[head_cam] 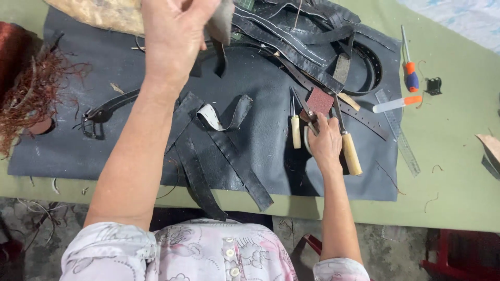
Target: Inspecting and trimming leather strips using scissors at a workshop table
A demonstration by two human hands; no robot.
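My left hand (174,32) is raised over the far part of the dark mat, its fingers closed on a grey piece of leather (221,21) with a dark strap hanging under it. My right hand (325,140) rests on the mat at the right, fingers curled around scissors (308,112) that lie between a small wooden-handled awl (295,130) and a wooden-handled knife (350,151). A reddish-brown sanding block (319,100) sits just beyond that hand. Dark leather strips (229,156) are spread on the mat between my arms.
A dark mat (62,151) covers the green table (458,171). Coiled black straps (333,47) pile at the back right. A clear ruler (398,132), an orange-handled tool (396,104) and a blue-orange screwdriver (410,73) lie right. Reddish fibre (31,93) sits left.
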